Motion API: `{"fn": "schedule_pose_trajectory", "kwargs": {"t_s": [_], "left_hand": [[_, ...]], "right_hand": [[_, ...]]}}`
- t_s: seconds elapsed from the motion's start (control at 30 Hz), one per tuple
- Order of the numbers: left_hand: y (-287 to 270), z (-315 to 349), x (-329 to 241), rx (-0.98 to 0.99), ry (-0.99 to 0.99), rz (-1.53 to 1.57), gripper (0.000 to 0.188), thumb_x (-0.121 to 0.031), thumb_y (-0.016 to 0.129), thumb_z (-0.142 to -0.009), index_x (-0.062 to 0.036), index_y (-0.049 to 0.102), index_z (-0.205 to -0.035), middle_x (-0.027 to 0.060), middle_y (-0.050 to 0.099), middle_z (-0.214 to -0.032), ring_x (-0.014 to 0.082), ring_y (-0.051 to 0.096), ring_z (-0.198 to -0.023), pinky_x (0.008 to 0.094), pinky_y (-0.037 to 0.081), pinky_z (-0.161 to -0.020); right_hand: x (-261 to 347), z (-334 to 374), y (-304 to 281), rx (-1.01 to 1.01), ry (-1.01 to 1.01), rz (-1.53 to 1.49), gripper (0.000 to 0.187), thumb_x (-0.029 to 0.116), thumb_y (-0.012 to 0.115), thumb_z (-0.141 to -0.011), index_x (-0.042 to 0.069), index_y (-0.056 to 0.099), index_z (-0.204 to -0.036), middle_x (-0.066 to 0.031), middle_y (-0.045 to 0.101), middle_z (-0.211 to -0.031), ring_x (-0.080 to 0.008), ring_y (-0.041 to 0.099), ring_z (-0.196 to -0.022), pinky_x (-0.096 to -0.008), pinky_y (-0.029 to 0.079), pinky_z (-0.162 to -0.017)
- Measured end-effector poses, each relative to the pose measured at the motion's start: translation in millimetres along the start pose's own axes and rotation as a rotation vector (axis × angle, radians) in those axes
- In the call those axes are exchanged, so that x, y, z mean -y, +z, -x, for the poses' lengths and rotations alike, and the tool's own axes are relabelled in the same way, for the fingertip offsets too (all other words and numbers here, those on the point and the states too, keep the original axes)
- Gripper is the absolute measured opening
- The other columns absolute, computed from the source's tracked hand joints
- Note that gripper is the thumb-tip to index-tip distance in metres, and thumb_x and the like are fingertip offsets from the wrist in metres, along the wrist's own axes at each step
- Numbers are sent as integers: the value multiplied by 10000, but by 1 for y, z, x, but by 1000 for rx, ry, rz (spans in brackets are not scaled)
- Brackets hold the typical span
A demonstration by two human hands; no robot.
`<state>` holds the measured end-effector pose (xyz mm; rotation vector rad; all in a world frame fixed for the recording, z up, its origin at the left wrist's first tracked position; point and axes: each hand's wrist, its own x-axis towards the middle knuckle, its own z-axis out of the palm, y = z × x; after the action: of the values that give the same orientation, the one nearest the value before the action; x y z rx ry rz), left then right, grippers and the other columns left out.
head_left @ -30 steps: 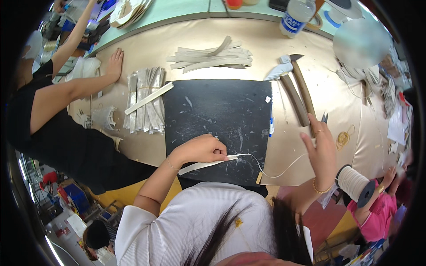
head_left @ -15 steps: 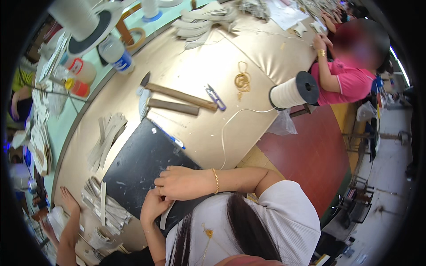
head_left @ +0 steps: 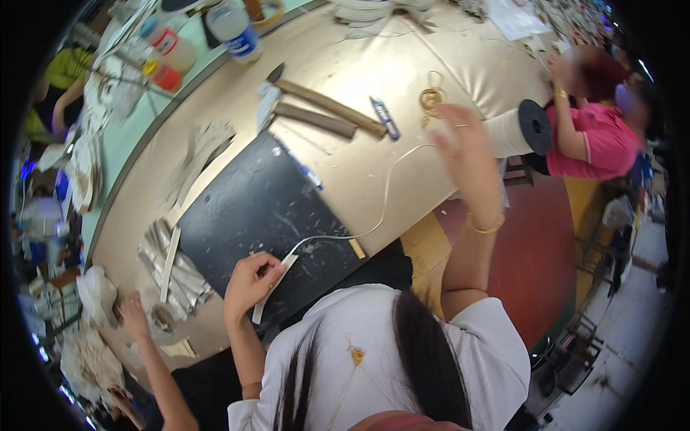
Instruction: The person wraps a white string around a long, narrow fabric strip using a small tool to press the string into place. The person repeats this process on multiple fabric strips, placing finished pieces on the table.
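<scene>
My left hand (head_left: 251, 284) is closed on a narrow pale strip (head_left: 260, 309) at the near edge of a black cutting mat (head_left: 259, 201). A white cord (head_left: 374, 228) runs from the strip's upper end across the mat toward a large spool (head_left: 504, 133). My right hand (head_left: 463, 140), blurred by motion, is raised off the mat just left of the spool. Its fingers look stretched out, with nothing visible in them. Near its fingertips lie a coil of gold cord (head_left: 430, 98) and purple-handled thread snips (head_left: 386, 118).
Two wooden-handled hammers (head_left: 323, 108) and a blue-white pen (head_left: 310, 177) lie beyond the mat. Bundles of grey strips (head_left: 172, 269) lie left, near another person's hand (head_left: 133, 316). Bottles (head_left: 233, 32) stand at the far left. A person in pink (head_left: 593, 144) sits at the right.
My right hand has left my left hand and swung far right and up toward the spool. The strip and cord at my left hand are now uncovered. The view has shifted.
</scene>
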<state>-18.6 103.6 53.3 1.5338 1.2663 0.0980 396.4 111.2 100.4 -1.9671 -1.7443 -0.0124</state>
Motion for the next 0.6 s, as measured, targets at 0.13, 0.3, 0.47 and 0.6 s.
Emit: {"fn": "schedule_pose_trajectory", "kwargs": {"t_s": [0.13, 0.3, 0.47, 0.6], "left_hand": [[1, 3, -10, -130, 67, -72, 189, -173, 772, -868, -6, 714, -937, 74, 606, -796, 157, 581, -722, 302, 457, -660], [14, 0, 1, -425, 90, -158, 288, -205, 810, -836, -7, 718, -1022, 113, 617, -962, 261, 607, -917, 363, 494, -820], [26, 5, 6, -453, 93, -204, 354, -211, 809, -834, -27, 699, -1115, 139, 626, -1036, 335, 604, -1017, 406, 487, -903], [52, 5, 6, -553, 95, -253, 285, -190, 813, -824, -47, 701, -1043, 129, 604, -1014, 329, 583, -999, 421, 473, -903]], "right_hand": [[13, -12, -7, -44, 106, -110, 278, 119, 654, -956, 8, 670, -1209, -175, 666, -1170, -349, 640, -1074, -416, 501, -944], [-45, -41, 97, 158, 210, -129, 316, 213, 696, -939, 22, 687, -1190, -154, 728, -965, -305, 701, -900, -382, 541, -809], [-22, -64, 135, 351, 317, -103, 342, 198, 712, -895, 52, 682, -1204, -161, 738, -964, -312, 715, -918, -432, 541, -810], [-38, -60, 149, 162, 57, -50, 299, 154, 658, -944, 54, 656, -1226, -150, 704, -936, -302, 686, -824, -408, 534, -759]]}}
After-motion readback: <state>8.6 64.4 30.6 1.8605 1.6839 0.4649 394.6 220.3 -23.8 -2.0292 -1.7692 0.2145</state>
